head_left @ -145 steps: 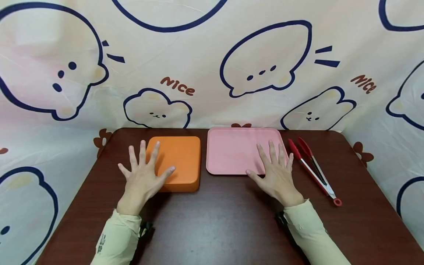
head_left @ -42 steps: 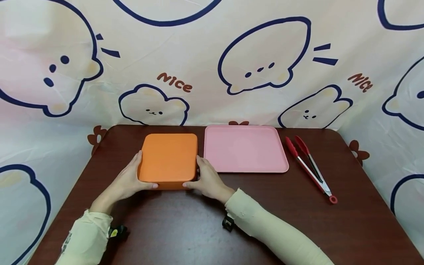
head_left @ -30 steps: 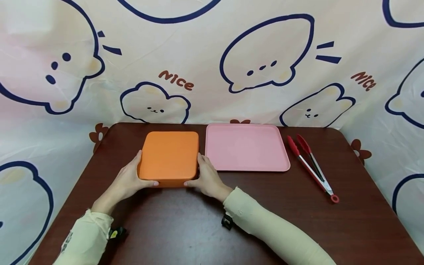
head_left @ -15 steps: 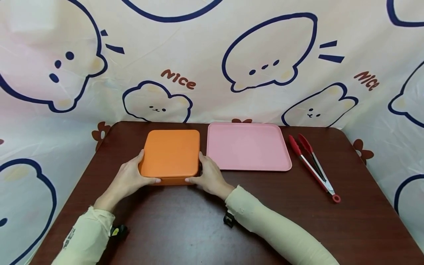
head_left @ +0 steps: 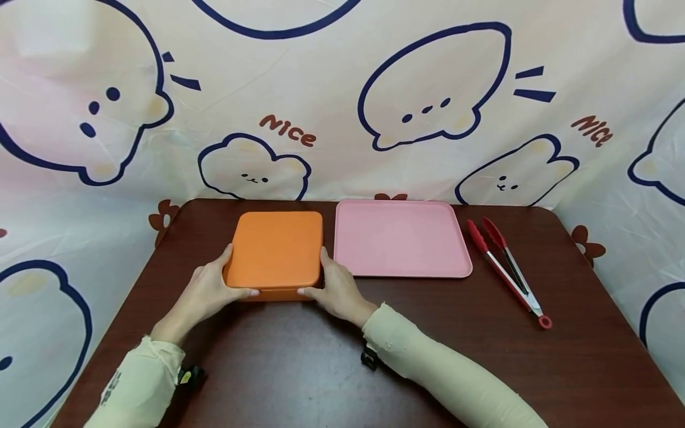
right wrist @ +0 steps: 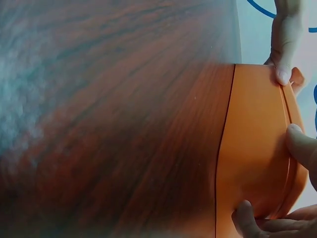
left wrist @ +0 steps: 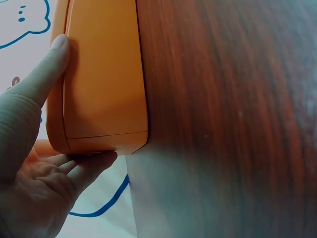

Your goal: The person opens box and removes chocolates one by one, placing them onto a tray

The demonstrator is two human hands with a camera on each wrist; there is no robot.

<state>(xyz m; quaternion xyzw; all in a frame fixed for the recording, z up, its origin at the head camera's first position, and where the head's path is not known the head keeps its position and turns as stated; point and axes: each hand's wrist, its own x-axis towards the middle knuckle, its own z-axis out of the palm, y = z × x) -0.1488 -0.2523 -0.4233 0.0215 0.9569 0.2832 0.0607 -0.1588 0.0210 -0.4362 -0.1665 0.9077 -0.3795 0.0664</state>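
A square orange lidded box (head_left: 275, 249) sits at the left rear of the table. My left hand (head_left: 203, 292) grips its left front corner, thumb along the front and fingers against the side. At the opposite front corner, my right hand (head_left: 342, 290) holds the box the same way. In the left wrist view, the left thumb presses near the lid seam of the box (left wrist: 104, 74), with fingertips on the side wall. The right wrist view has the right thumb by the seam of the box (right wrist: 252, 134) and fingers on its side. The inside of the box is hidden.
A pink tray (head_left: 401, 238) lies right of the box, close to the right hand. Beyond it rest tongs (head_left: 511, 273) with red tips, spread apart. The dark wooden table (head_left: 299, 368) ends at a printed cloth backdrop (head_left: 332, 89).
Both hands, earlier spread over the box and tray, have moved to the box's two front corners and grip it. Over the last second hands and box hold nearly still; the front seam shows more clearly.
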